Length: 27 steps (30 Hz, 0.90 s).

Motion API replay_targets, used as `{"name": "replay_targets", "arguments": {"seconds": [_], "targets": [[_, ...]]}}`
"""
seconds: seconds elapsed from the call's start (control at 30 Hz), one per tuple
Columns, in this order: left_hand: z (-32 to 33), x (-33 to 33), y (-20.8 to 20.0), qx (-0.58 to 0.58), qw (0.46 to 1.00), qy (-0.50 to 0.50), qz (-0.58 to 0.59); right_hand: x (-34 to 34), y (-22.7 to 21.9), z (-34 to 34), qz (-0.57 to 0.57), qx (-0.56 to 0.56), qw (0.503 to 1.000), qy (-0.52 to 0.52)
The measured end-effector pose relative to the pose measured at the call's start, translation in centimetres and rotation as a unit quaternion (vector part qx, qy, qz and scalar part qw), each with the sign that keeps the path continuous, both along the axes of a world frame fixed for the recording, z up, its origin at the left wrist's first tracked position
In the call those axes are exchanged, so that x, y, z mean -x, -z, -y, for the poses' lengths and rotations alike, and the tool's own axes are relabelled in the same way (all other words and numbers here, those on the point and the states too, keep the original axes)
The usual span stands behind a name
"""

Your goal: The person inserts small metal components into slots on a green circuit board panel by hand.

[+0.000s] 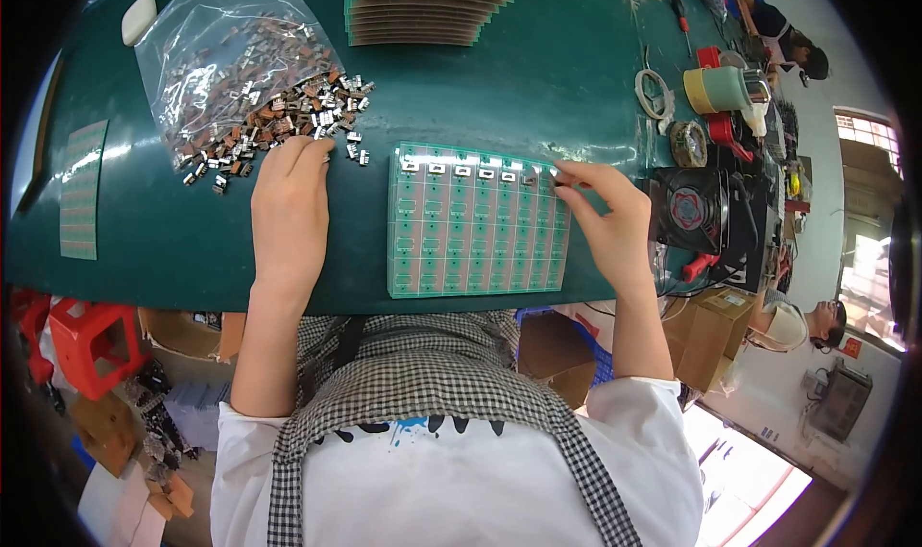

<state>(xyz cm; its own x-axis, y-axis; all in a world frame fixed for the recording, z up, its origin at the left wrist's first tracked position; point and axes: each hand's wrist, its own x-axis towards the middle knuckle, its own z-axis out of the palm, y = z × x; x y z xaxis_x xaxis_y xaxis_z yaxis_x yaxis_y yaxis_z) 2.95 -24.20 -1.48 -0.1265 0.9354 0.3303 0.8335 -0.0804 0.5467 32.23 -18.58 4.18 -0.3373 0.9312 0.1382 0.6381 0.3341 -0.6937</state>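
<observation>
A green panel of circuit boards (477,222) lies flat before me. Along its far row sit several small silver components (463,171), which look like slide switches. My right hand (607,209) is over the panel's far right corner, thumb and forefinger pinched around a small component, mostly covered by the fingertips. To the left, my left hand (291,196) rests at the near edge of a loose pile of the same silver-and-brown components (312,110). Its fingers are curled together, and whatever they hold is hidden. The pile spills out of a clear plastic bag (226,38).
Stacked green panels (423,9) stand at the far edge. Another narrow panel (84,190) lies at far left, and a white rounded object (139,19) sits beside the bag. On the right are a black fan (688,208), tape rolls (688,144) and a screwdriver (681,21).
</observation>
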Motion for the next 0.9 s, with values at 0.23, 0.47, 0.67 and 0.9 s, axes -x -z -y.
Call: {"name": "replay_targets", "arguments": {"seconds": [0.23, 0.47, 0.67, 0.9], "targets": [[-0.1, -0.2, -0.2, -0.019, 0.999, 0.003, 0.025, 0.4, 0.0, -0.2, 0.099, -0.123, 0.986, -0.060], [1.4, -1.6, -2.4, 0.034, 0.947, 0.051, 0.315, 0.0, 0.2, 0.1, 0.155, -0.157, 0.971, -0.087], [3.0, -3.9, -3.9, 0.146, 0.762, 0.144, 0.614, 2.2, -1.7, 2.1, 0.089, -0.126, 0.985, -0.083], [3.5, -5.9, -3.8, 0.172, 0.748, 0.152, 0.623, 4.8, -1.2, 4.9, -0.226, 0.232, 0.941, -0.095]]}}
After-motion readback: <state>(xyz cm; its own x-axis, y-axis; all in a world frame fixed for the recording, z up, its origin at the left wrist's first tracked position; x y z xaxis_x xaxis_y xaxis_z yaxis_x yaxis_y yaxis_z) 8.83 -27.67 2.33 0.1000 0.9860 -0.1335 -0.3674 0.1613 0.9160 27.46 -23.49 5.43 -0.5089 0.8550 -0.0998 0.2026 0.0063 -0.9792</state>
